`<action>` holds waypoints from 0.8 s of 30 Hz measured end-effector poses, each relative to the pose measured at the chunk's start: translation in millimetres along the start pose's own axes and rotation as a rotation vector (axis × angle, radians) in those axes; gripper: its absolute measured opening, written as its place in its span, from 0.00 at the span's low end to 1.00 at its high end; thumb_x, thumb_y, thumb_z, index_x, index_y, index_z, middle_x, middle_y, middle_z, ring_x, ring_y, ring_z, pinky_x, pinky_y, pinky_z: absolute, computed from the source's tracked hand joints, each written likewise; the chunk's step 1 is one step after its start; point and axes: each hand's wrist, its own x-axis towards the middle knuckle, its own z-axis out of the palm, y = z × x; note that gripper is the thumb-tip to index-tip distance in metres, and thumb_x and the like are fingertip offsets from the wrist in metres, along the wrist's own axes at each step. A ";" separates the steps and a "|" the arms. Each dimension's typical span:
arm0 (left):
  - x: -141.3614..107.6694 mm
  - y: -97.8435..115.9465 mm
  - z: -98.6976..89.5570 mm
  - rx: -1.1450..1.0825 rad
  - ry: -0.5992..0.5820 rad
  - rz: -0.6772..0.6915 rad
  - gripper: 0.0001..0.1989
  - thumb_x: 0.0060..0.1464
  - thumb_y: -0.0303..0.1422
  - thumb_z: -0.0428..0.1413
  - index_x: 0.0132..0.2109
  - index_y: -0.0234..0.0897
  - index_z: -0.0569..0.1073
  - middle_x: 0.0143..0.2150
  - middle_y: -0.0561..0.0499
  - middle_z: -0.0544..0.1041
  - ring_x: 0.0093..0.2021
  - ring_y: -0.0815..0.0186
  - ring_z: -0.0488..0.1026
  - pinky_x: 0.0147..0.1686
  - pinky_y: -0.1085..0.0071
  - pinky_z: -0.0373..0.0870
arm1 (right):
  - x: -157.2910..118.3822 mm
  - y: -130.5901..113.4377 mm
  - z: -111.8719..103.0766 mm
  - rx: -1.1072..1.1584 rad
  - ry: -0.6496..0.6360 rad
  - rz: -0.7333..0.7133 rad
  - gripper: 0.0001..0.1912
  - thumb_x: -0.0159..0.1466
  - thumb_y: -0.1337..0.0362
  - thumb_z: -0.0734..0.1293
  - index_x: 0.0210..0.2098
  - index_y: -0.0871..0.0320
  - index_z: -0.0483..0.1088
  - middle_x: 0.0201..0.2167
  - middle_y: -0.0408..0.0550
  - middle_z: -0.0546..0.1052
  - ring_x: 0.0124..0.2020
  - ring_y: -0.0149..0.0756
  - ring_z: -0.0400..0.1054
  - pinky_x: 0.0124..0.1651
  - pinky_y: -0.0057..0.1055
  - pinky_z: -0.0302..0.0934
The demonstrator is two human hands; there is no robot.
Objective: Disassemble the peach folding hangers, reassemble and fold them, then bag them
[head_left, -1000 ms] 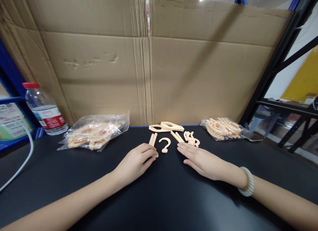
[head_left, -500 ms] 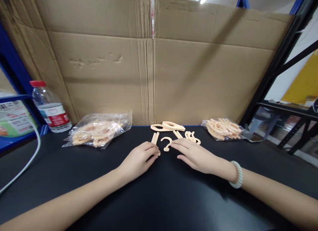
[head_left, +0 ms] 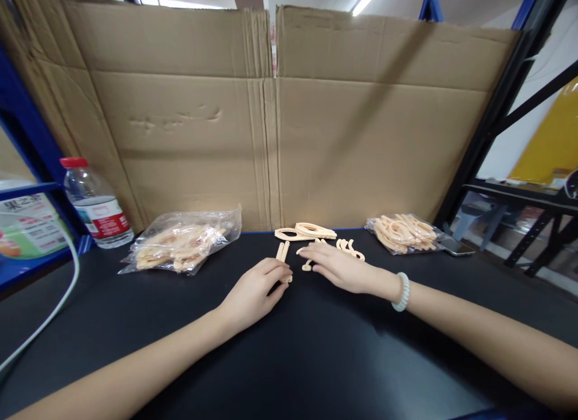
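Observation:
Two narrow beige strips (head_left: 282, 251) lie side by side on the black tabletop. My left hand (head_left: 257, 290) is closed over their near end, with thumb and fingertips at the tip. Right of them lies a beige hook (head_left: 307, 267) like a clothes hanger's, mostly covered by my right hand (head_left: 338, 267). That hand reaches over it with fingers stretched and the thumb apart; whether it touches the hook cannot be seen. Several more beige hooks (head_left: 350, 249) lie just beyond my right hand. Flat looped beige pieces (head_left: 307, 231) rest farther back.
Clear bags of beige parts stand at the left (head_left: 180, 242) and right (head_left: 404, 233). A phone (head_left: 456, 246) lies beside the right bag. A water bottle (head_left: 97, 206) and a white cable (head_left: 67, 293) are at the left. Cardboard (head_left: 194, 125) walls off the back.
My right hand has moved left and slightly away from me, covering most of the hook. My left hand stays on the strips. The view has shifted slightly.

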 end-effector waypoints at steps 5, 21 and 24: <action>-0.5 5.7 -4.6 0.017 -0.010 0.052 0.10 0.60 0.26 0.49 0.46 0.38 0.72 0.46 0.46 0.75 0.48 0.61 0.72 0.47 0.63 0.73 | 19.7 49.7 -17.4 0.026 0.043 0.298 0.16 0.67 0.64 0.60 0.52 0.63 0.69 0.51 0.59 0.74 0.54 0.47 0.67 0.57 0.46 0.60; -0.4 10.6 -9.6 -0.032 -0.028 0.133 0.11 0.61 0.24 0.47 0.44 0.37 0.73 0.44 0.46 0.76 0.45 0.63 0.73 0.45 0.66 0.73 | 33.8 108.8 -1.0 0.234 0.110 0.532 0.16 0.54 0.55 0.72 0.33 0.63 0.76 0.29 0.51 0.78 0.32 0.39 0.71 0.34 0.30 0.64; -0.5 10.7 -9.4 -0.033 -0.024 0.142 0.12 0.60 0.24 0.47 0.44 0.37 0.73 0.44 0.46 0.76 0.45 0.63 0.73 0.44 0.66 0.73 | 33.3 106.8 -2.8 0.265 0.220 0.552 0.17 0.53 0.57 0.73 0.36 0.63 0.75 0.33 0.51 0.78 0.35 0.40 0.72 0.39 0.33 0.65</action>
